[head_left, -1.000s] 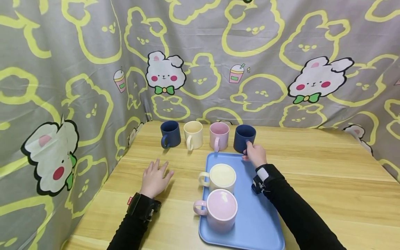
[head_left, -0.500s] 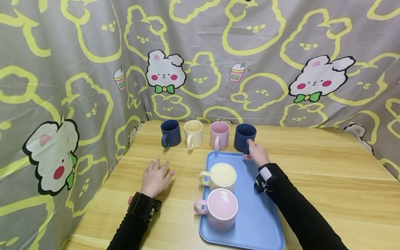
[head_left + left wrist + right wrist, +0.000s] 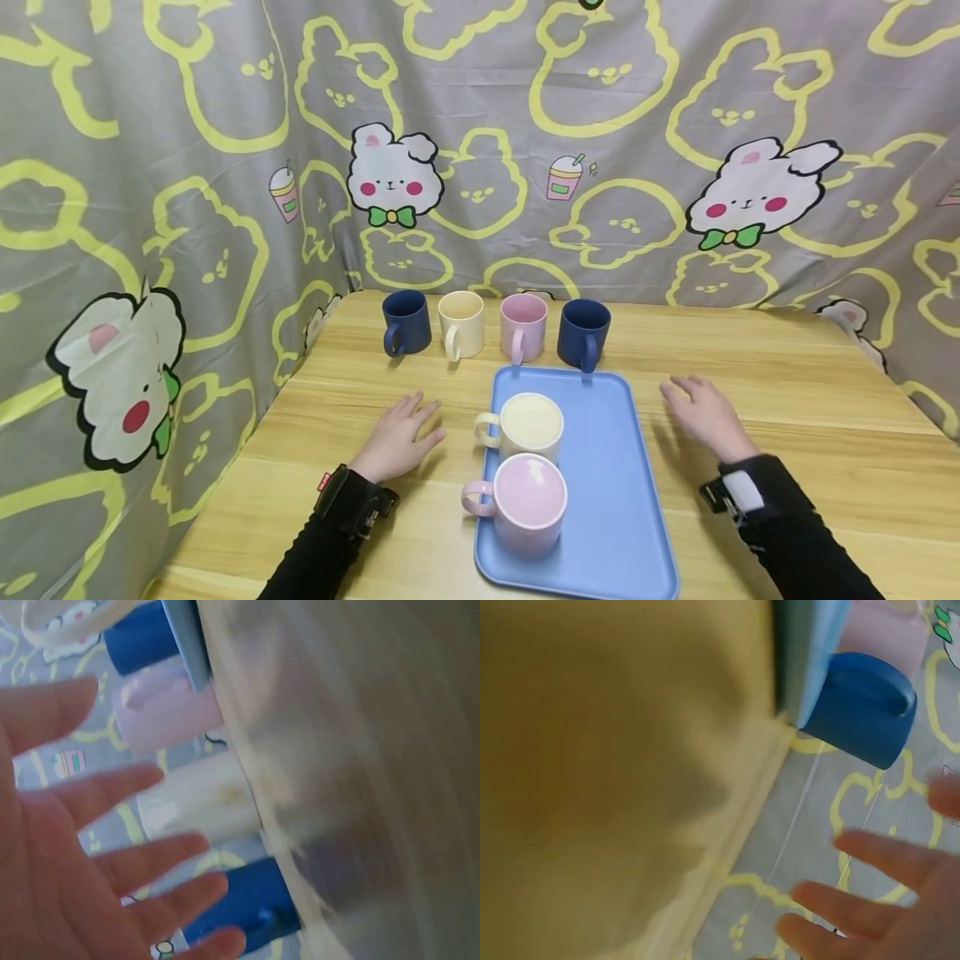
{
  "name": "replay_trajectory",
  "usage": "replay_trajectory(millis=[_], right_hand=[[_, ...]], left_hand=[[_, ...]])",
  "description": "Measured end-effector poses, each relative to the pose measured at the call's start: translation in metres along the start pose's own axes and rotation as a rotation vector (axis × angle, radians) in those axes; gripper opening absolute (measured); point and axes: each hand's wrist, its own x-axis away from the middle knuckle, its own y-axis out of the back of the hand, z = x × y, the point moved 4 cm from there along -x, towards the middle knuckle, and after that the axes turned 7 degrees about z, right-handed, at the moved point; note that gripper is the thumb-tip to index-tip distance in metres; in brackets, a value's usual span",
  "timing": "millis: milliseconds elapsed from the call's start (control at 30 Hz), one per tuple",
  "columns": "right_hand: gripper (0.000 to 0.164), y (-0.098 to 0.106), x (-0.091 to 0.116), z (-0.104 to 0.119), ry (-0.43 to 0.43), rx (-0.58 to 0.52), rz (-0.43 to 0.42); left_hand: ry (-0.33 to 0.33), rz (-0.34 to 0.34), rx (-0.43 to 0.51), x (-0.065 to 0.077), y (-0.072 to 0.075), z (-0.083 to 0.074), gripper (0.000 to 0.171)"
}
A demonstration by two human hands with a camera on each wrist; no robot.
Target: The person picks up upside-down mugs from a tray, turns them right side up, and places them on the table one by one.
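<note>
My left hand hovers over the table left of the blue tray, fingers spread and holding nothing. On the other side of the tray is my right hand, also holding nothing, its fingers loosely extended. A cream mug and a pink mug sit on the tray, one behind the other, handles pointing left; their tops look closed, as if upside down. Behind the tray runs a row of upright mugs: a navy mug, a cream mug, a pink mug and another navy mug, handles facing me.
All stands on a wooden table. A grey curtain with yellow outlines and rabbit prints hangs behind the table and along its left side. The back row of mugs is close to the tray's far edge.
My right hand has let go of the right-hand navy mug's handle and moved right and nearer, beside the tray. My left hand has shifted slightly to the right. The mugs stay put.
</note>
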Motion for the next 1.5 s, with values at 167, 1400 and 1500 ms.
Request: replay_trajectory(millis=[167,1400,1500], right_hand=[[0.061,-0.019,0.028,-0.013,0.026,0.244,0.095],[0.074,-0.032,0.066,-0.008,0.01,0.281,0.119],[0.072,-0.028,0.066,-0.002,0.018,0.313,0.104]], left_hand=[[-0.139,0.091,0.101,-0.003,-0.005,-0.014,0.053],[-0.397,-0.088,-0.036,-0.045,0.01,-0.093,0.018],[-0.439,-0.139,-0.139,-0.05,0.017,-0.102,0.017]])
